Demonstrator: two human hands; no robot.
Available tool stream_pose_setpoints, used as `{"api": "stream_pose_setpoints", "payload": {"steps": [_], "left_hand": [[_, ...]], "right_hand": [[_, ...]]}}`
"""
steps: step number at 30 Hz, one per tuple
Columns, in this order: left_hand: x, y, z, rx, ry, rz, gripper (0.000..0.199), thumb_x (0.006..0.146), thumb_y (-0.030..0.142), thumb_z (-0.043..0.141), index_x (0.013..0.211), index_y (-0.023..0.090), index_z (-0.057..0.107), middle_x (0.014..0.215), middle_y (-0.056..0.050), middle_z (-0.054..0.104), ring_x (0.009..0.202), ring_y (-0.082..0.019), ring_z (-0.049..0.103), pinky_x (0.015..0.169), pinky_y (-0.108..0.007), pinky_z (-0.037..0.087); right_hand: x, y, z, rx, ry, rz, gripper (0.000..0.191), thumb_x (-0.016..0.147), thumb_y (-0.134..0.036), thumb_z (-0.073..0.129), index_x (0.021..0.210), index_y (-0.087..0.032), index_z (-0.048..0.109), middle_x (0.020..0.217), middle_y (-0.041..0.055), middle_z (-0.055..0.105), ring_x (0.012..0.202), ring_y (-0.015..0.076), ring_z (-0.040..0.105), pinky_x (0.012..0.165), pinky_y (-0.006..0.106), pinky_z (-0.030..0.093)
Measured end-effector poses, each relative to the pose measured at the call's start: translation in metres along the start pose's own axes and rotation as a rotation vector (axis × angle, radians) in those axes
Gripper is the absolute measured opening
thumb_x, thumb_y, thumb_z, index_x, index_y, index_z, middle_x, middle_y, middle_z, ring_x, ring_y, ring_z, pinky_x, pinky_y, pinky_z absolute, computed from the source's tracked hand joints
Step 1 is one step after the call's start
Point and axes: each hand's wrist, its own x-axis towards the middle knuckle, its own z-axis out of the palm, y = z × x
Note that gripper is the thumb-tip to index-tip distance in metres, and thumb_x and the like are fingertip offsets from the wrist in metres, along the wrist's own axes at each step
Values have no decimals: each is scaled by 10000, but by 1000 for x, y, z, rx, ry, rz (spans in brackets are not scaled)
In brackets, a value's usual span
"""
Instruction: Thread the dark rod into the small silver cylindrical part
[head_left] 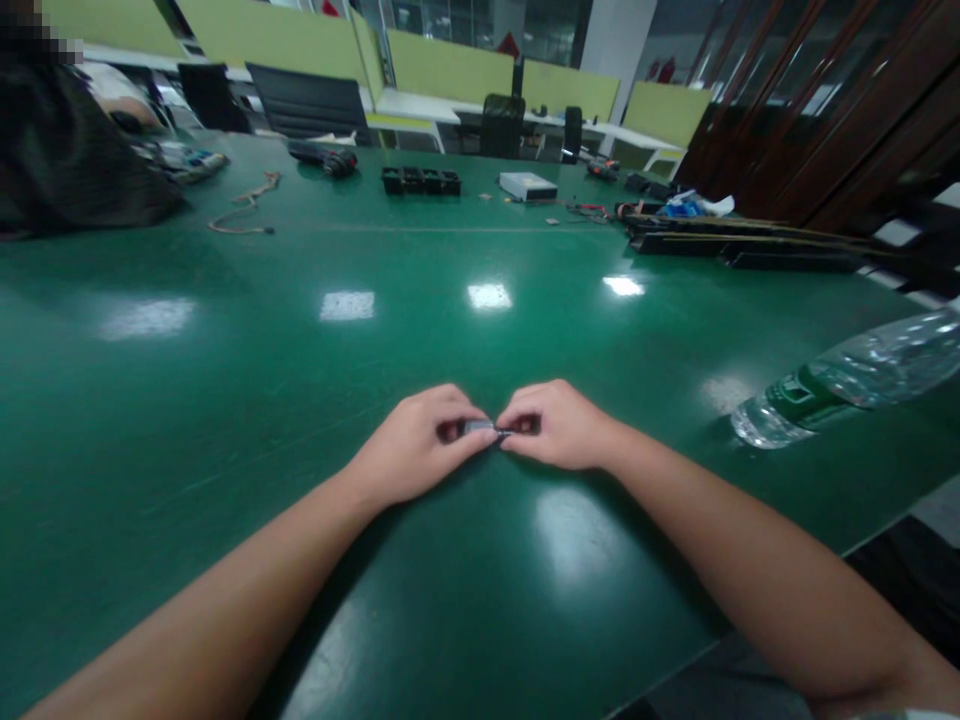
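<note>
Over the middle of the green table [420, 340], my left hand [424, 440] pinches a small greyish piece [478, 427] between thumb and fingers. My right hand [559, 425] meets it from the other side, its thumb and fingertips closed on a thin dark end [506, 433] at that piece. The fingertips of both hands almost touch. Most of what they hold is covered by the fingers, so its kind cannot be made out, nor whether it is one part or two joined.
A clear plastic bottle [817, 395] lies at the right. Farther back are black blocks [421, 181], a grey-white box [528, 187], a cable [244, 208] and long black strips [720, 240]. A person in dark clothing [67, 150] is at the far left.
</note>
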Motion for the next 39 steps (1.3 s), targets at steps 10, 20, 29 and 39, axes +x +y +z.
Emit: {"api": "stream_pose_setpoints", "payload": {"steps": [10,20,29,39], "left_hand": [[-1,-4,2,27,10,-22,258,800,369,739,973,187,682,781,7,625,670,-141,571,631,-254,436],[-1,-1,1,25,0,-42,239,816,401,713,918,187,681,762,2,621,670,-148,573,621,-258,432],[0,0,1,24,-4,-51,246,816,411,707,916,187,683,757,2,633,672,-150,580,632,-258,434],[0,1,-1,17,-17,-45,255,825,436,695,889,189,682,761,-1,634,680,-153,579,631,-259,429]], "right_hand": [[0,1,1,-47,43,-20,109,784,-168,712,884,-149,753,782,24,677,679,108,586,637,216,419],[-1,0,2,-25,46,-55,118,776,-163,697,886,-149,738,795,25,674,690,115,593,648,220,429],[-2,0,1,-23,37,-54,123,782,-167,696,895,-151,741,794,25,674,688,112,589,646,220,429],[-2,-1,-1,-25,20,-53,103,784,-162,693,875,-158,740,790,19,676,684,109,589,639,214,421]]}}
